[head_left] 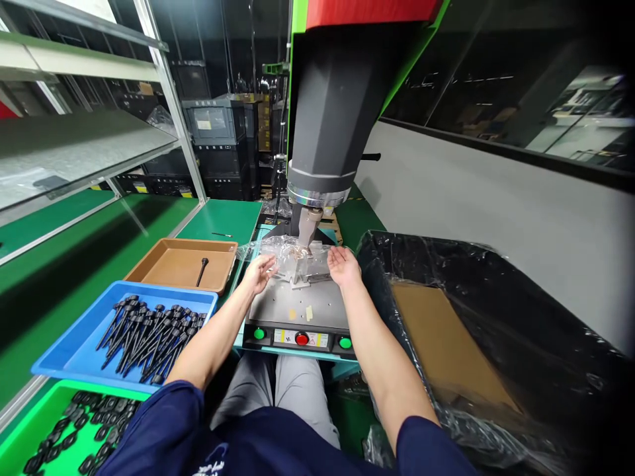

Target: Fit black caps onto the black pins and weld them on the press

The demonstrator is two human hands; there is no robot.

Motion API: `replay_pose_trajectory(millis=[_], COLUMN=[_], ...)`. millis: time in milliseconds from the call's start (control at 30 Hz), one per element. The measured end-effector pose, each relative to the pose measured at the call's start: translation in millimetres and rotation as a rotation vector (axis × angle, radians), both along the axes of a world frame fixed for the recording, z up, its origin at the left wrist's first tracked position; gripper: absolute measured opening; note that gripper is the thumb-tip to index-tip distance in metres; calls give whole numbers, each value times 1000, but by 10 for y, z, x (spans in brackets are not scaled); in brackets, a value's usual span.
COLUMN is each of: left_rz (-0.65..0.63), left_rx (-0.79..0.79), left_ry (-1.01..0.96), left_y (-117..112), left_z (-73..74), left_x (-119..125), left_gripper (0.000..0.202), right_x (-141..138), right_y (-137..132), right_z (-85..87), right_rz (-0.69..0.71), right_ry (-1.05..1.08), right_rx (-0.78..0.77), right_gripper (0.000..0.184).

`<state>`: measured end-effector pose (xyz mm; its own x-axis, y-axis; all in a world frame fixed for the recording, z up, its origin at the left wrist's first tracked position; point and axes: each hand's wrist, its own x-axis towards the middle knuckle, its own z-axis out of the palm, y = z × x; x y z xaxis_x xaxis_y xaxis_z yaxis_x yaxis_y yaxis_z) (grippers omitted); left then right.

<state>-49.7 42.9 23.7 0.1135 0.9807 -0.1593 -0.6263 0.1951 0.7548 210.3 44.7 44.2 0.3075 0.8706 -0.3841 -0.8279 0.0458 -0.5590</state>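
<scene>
Clear film (pixel 278 247) drapes about the horn tip (pixel 307 233), over the fixture (pixel 300 272). Left hand (pixel 261 272) at 8 o'clock of the tip, right hand (pixel 344 266) at 4; each grip slack, fingers parted; film contact uncertain. Risks, judged: film snagging on the tip if tugged; fingers pinched if the horn descends with hands this near.
</scene>
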Motion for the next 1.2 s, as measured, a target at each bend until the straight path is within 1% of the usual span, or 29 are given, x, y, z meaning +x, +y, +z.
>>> replay_pose_trajectory(millis=[100,200,267,300,333,400,467,567,700,767,833,967,1033,1100,1200], left_rz=[14,14,4,2,5,24,45,72,96,89,73,72,90,118,166], left_rx=[32,51,58,61,62,54,35,-5,-55,-71,-79,-82,-83,-86,-92], left_ry=[79,125,152,169,187,232,287,387,520,573,610,653,665,673,684], left_y=[414,748,905,964,1013,1079,1111,1112,1075,1056,1037,1000,990,995,1017], left_z=[158,269,319,340,359,388,406,407,371,345,320,279,272,276,291], left_x=[80,214,292,316,325,293,201,3,-226,-294,-333,-353,-353,-359,-387], left_gripper=[14,14,16,17,17,16,16,20,25,25,24,23,25,26,25], right_x=[106,198,217,204,175,75,-57,-240,-370,-387,-378,-317,-292,-288,-313], right_y=[13,-56,-123,-156,-184,-224,-240,-240,-258,-279,-303,-343,-360,-376,-398], right_z=[52,30,-21,-55,-92,-167,-229,-287,-328,-345,-358,-371,-367,-349,-295], right_rz=[-26,-97,-138,-136,-112,-21,75,167,286,309,285,134,87,81,116], right_ry=[-53,-139,-183,-198,-208,-217,-216,-215,-223,-230,-242,-286,-303,-314,-303], right_rx=[48,138,203,214,205,142,65,-5,-24,-28,-32,-23,-12,-3,-6], right_gripper=[17,12,11,12,13,16,17,18,18,18,17,19,22,22,19])
